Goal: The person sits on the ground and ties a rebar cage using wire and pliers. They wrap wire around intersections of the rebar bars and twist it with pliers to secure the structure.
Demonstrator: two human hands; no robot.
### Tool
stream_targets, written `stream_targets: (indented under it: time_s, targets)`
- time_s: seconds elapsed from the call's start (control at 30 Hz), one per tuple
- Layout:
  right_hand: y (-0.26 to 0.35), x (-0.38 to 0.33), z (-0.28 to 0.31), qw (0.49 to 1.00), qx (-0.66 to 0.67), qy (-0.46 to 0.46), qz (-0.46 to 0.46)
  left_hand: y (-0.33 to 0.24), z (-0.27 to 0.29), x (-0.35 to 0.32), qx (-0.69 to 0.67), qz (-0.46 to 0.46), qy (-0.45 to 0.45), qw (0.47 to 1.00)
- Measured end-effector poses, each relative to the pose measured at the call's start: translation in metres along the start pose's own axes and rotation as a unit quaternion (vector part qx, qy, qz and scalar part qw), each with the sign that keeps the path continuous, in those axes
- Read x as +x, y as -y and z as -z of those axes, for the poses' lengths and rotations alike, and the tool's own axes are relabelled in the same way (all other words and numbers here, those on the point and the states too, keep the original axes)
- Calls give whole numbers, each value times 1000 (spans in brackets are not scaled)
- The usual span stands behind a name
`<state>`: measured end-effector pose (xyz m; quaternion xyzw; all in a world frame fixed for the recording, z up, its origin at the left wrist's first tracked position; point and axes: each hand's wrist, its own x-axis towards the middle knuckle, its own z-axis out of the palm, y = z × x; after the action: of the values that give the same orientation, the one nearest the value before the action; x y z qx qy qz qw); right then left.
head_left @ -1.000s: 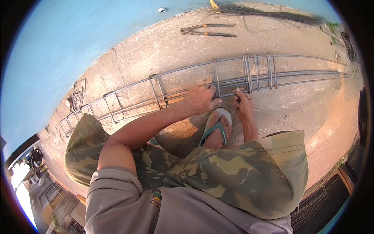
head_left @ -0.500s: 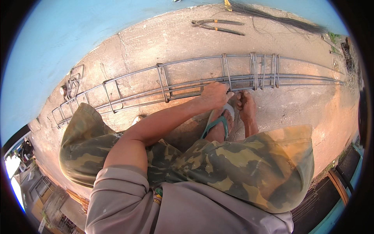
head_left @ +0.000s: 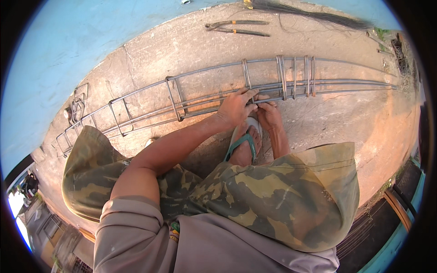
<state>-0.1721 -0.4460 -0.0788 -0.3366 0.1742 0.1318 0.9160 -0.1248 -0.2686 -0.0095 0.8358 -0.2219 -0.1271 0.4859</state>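
A long rebar cage (head_left: 148,89) of grey bars and square stirrups lies across the ground in front of me. My left hand (head_left: 236,109) is closed around the lower end of a stirrup (head_left: 246,73), where it meets the lengthwise bars. Close beside it on the right, my right hand (head_left: 270,116) has its fingers bent and pressed together at the same joint. Whatever lies between the right fingertips is hidden or too small to make out. Several stirrups (head_left: 282,77) stand bunched on the bars to the right.
Long-handled pincers (head_left: 239,28) lie beyond the cage, near a bundle of thin dark wire (head_left: 309,15). Bent loose stirrups (head_left: 78,105) rest at the far left. A blue surface (head_left: 91,41) borders the concrete floor (head_left: 182,50). My sandalled foot (head_left: 243,145) is below my hands.
My right hand has moved in and up to the bars, closing the gap to the left hand. The left fingers have shifted onto the stirrup joint. The whole view has slid slightly.
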Motion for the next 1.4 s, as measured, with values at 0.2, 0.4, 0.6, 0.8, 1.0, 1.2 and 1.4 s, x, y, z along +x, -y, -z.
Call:
stream_targets:
  time_s: [0.2,0.4,0.6,0.8,1.0,1.2,1.4]
  targets:
    - [0,-22,-16,966,-219,-132,-29,-3,10,4,-16,14,75,997]
    - [-17,-30,-22,937,-301,-171,31,6,3,2,-20,-7,47,999]
    - [-36,-32,-25,890,-383,-164,183,5,0,2,-21,-24,29,999]
    - [-27,-31,-46,742,-605,-176,227,7,0,-7,37,-44,38,998]
    - [-29,-27,-41,758,-564,-121,305,4,8,-9,9,-63,58,996]
    - [-24,-26,-36,736,-609,-129,266,2,9,-7,-45,12,88,995]
    - [-13,-28,-47,725,-627,-112,260,29,13,24,-158,177,204,950]
